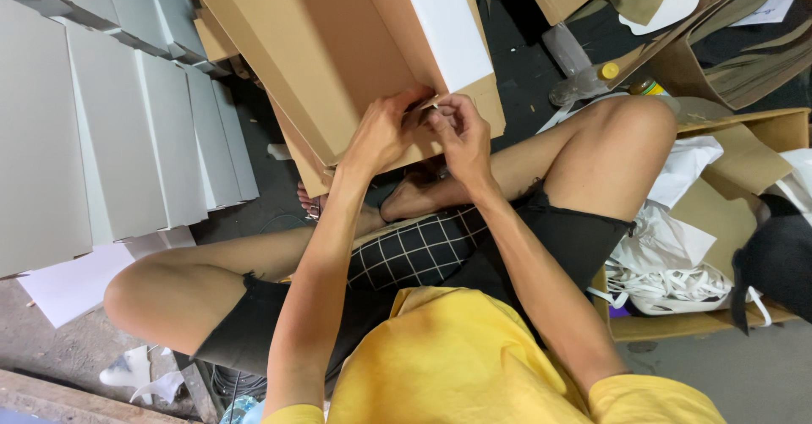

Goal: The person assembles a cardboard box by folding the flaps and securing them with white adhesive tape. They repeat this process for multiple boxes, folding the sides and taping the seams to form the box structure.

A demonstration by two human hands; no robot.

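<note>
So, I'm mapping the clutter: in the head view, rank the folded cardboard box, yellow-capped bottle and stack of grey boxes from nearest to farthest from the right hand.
1. Folded cardboard box, touching the right hand.
2. Yellow-capped bottle, upper right.
3. Stack of grey boxes, far left.

Your brown flat folded cardboard box panel [321,60] leans tilted over your crossed legs. Its white rectangular paper facing [444,22] covers the upper right part.
</note>
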